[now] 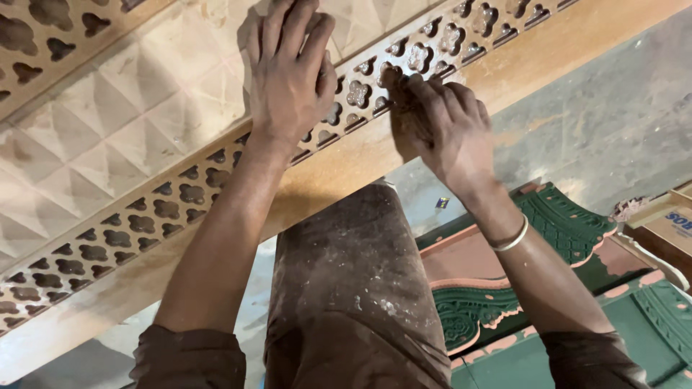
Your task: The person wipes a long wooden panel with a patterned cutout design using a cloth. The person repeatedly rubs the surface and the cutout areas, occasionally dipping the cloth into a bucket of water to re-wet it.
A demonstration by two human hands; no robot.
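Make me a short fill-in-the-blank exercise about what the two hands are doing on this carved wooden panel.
1. The left hand lies ____ on the pale carved wooden panel.
2. The right hand presses a brown worn piece of sandpaper against the pierced ____ strip.
3. The thin pale bangle sits on the ____ wrist.

Missing words: flat; fretwork; right

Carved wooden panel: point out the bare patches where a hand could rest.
Free: the plain wooden edge strip below the pierced fretwork band, and the pyramid-carved field left of the left hand. Crowded: the fretwork under the right hand, and the green moulding below.
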